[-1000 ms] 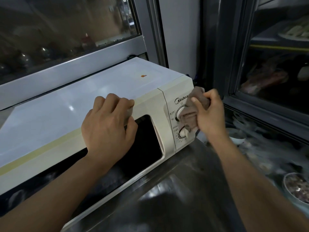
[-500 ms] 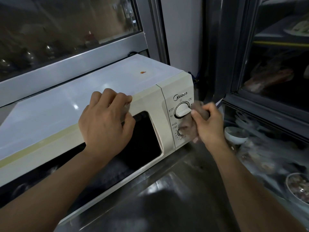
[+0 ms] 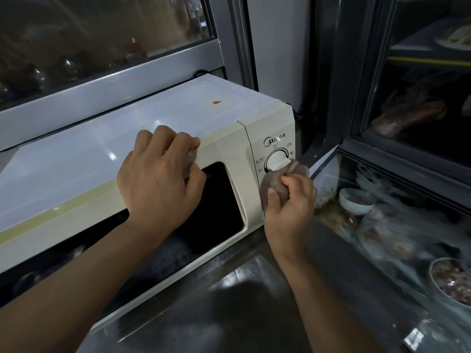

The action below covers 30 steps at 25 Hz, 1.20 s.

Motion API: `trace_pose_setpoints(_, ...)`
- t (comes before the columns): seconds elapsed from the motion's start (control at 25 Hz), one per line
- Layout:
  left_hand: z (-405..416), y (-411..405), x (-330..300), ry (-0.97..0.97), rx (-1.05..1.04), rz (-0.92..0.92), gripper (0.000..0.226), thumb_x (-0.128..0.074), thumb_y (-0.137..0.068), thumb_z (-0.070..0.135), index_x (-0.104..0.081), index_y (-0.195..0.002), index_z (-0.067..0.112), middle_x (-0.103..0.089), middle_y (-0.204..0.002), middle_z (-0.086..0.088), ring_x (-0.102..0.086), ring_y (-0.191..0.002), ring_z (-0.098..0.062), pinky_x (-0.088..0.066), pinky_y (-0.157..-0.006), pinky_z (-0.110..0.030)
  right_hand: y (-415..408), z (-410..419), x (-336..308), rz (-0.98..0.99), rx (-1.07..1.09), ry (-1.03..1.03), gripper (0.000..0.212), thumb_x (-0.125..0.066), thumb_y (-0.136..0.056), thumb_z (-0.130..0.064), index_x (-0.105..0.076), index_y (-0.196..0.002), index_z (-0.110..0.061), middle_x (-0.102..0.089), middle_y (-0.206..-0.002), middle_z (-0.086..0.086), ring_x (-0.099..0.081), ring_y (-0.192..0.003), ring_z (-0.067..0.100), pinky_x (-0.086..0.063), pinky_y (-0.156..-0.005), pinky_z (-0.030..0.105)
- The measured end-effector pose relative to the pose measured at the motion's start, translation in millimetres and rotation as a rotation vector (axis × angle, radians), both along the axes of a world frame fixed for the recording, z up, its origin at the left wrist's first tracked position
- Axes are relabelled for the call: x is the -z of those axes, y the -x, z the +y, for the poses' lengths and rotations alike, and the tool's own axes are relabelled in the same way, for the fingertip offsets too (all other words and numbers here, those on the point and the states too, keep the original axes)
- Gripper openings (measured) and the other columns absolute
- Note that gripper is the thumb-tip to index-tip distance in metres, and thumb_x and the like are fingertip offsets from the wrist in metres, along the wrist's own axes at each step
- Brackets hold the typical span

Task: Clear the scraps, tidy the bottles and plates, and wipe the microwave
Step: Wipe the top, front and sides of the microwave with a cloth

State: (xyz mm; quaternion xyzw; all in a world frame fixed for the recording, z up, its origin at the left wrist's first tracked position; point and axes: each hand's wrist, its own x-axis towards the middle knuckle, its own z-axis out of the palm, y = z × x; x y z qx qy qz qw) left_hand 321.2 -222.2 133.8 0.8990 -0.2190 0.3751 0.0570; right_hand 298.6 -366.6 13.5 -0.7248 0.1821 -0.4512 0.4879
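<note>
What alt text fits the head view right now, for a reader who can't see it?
The right hand presses a bunched brown cloth against the cream microwave control panel, below the upper dial. The left hand rests curled on the door's top edge.
</note>
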Motion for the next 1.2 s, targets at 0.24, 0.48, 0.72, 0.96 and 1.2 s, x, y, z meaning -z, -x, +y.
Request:
trace_pose_setpoints(0.24,0,0,1,-0.01,-0.005,-0.016,0.027,-0.051,-0.075,0.02,-0.066,-0.097,0.014,-0.059,-0.087,-0.005,-0.051,-0.079,-0.028,-0.015,-0.054,-0.023,1,-32,3,0.118,-0.077,0.225,0.019,-0.073,-0.069,-0.007,-0.068,-0.087,-0.009,-0.06,-0.099,0.001,-0.051,-0.102,0.023,-0.036,-0.092,0.04)
trace_pose_setpoints(0.48,2,-2,2,-0.019,0.008,-0.026,0.027,-0.05,-0.075,0.02,-0.065,-0.097,0.015,-0.059,-0.086,-0.004,-0.05,-0.078,-0.027,-0.012,-0.052,-0.022,-26,-76,-4,0.283,-0.008,-0.041,0.01,-0.07,-0.078,-0.008,-0.064,-0.086,-0.008,-0.062,-0.099,0.013,-0.059,-0.087,0.022,-0.039,-0.076,0.019)
trace_pose_setpoints(0.72,2,-3,4,-0.011,0.013,-0.042,0.026,-0.05,-0.075,0.02,-0.065,-0.096,0.015,-0.059,-0.085,-0.004,-0.049,-0.077,-0.027,-0.013,-0.053,-0.022,-2,-28,-8,0.123,-0.116,0.143,0.019,-0.077,-0.066,-0.001,-0.065,-0.08,-0.006,-0.057,-0.096,0.004,-0.055,-0.098,0.027,-0.045,-0.088,0.048)
trace_pose_setpoints(0.96,3,-4,3,-0.007,0.007,-0.04,0.027,-0.051,-0.076,0.02,-0.065,-0.098,0.015,-0.059,-0.087,-0.004,-0.049,-0.078,-0.027,-0.016,-0.055,-0.023,-10,-41,-1,0.096,-0.157,-0.038,0.022,-0.074,-0.07,0.0,-0.062,-0.077,-0.016,-0.056,-0.099,0.001,-0.058,-0.099,0.023,-0.05,-0.088,0.032)
trace_pose_setpoints(1.2,3,-1,2,-0.009,0.016,-0.028,0.025,-0.053,-0.077,0.017,-0.066,-0.097,0.013,-0.059,-0.086,-0.005,-0.05,-0.078,-0.028,-0.015,-0.053,-0.023,-26,-74,-8,0.199,-0.208,-0.357,0.025,-0.069,-0.08,-0.006,-0.054,-0.074,-0.025,-0.065,-0.1,0.012,-0.066,-0.091,0.024,-0.055,-0.082,0.045)
